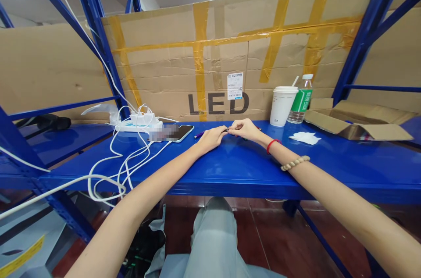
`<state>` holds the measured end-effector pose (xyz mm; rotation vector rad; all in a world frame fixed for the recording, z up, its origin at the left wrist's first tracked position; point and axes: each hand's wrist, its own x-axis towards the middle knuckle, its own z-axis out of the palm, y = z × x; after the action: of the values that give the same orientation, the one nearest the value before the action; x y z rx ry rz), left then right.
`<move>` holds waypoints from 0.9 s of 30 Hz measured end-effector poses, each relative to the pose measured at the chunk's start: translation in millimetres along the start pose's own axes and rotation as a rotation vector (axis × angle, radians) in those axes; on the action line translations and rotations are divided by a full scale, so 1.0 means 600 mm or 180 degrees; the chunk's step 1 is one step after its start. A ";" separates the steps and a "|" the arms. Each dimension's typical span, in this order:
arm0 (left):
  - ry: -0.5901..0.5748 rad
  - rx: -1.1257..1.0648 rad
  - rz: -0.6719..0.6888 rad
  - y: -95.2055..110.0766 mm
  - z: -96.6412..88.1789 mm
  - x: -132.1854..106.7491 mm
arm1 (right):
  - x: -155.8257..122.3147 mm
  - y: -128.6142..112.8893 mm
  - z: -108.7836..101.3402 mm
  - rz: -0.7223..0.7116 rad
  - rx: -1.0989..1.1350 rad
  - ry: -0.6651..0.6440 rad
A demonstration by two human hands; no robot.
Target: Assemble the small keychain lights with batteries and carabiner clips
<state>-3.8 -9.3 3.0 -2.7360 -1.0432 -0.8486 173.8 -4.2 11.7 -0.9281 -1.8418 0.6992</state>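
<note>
- Head cam, dead center: both hands are meeting over the blue shelf (213, 170), and a tiny dark bit (226, 130) is sitting right between their fingertips.
- Right hand (244, 129) is pinching the bit, thumb and index closed up, as far as I'm seeing.
- Left hand (212, 138) is lying palm-down, fingers bent and reaching the bit; can't tell if it's actually gripping.
- Progress? Looks mid-handling to me, since the bit is staying off the shelf, in the fingers. Nothing's showing what's finished or what's left.
- A purple stick (199, 134) is lying just left of the left hand.
- Phone (183, 133) and cables (126, 164) are sitting left of center; cup (282, 109), bottle (301, 102) and tissue (305, 138) are sitting right.
</note>
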 end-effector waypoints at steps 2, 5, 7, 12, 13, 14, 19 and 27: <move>0.0070 0.0085 -0.0036 0.001 0.000 0.000 | -0.002 -0.006 0.002 -0.0013 -0.0058 0.0026; 0.0149 0.0188 -0.0104 0.003 0.000 -0.001 | -0.004 -0.015 0.006 -0.0039 -0.0163 0.0084; 0.0185 0.0241 -0.0164 0.005 -0.001 -0.002 | -0.006 -0.019 0.009 -0.0043 -0.0202 0.0163; 0.0248 0.0301 -0.0391 0.011 -0.001 0.000 | -0.001 -0.016 0.020 -0.0039 -0.0265 0.0352; 0.0234 0.0278 -0.0451 0.011 0.000 0.001 | 0.002 -0.013 0.021 -0.0034 -0.0302 0.0360; 0.0212 0.0247 -0.0511 0.011 0.001 0.003 | 0.005 -0.010 0.021 -0.0014 -0.0357 0.0357; 0.0222 0.0170 -0.0770 0.007 0.006 0.009 | 0.015 0.006 -0.004 0.0240 -0.0913 0.0807; 0.0257 0.0184 -0.0917 0.003 0.007 0.008 | -0.007 0.022 -0.061 0.1140 -0.3035 0.0635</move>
<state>2.3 -6.8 2.1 -2.5178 -1.4431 -0.9395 212.2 2.3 14.3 -1.8878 -1.8255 -0.1388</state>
